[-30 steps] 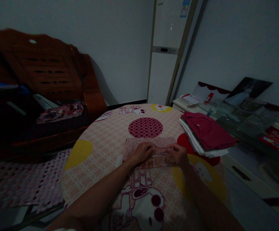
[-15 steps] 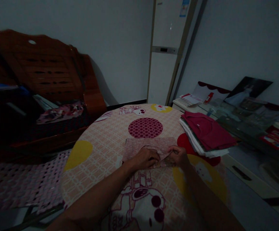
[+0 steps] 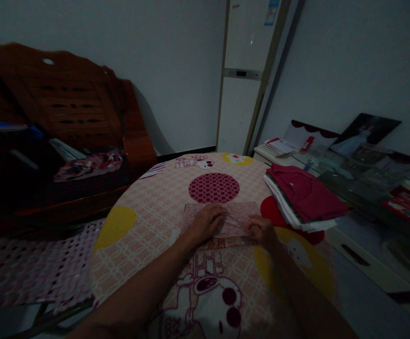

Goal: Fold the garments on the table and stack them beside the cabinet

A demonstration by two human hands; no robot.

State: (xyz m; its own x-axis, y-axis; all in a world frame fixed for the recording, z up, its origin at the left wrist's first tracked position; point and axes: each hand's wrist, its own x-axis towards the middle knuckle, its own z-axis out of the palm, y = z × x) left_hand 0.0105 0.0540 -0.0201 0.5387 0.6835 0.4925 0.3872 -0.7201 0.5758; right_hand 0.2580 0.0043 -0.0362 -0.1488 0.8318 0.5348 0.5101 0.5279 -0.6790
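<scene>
A folded pinkish garment [image 3: 239, 213] lies flat on the round table's patterned cloth in front of me. My left hand [image 3: 206, 223] rests over its left half, fingers curled and closed on the fabric. At the garment's right side, my right hand [image 3: 263, 231] pinches the cloth between thumb and bent fingers. Creases run through the fabric between the two hands. A brownish patterned strip shows along the near edge. The fingertips are partly hidden in the dim light.
To the right, a stack of folded clothes [image 3: 305, 193] with a dark red one on top sits at the table edge. Beyond it stands a glass-topped cabinet [image 3: 360, 183] with papers and boxes. A wooden bench [image 3: 74, 103] is at the left, and a woven seat [image 3: 38, 268] below it.
My left hand has shifted slightly up and left on the garment. The lifted fold near my right hand now lies flatter, and that hand has lowered slightly.
</scene>
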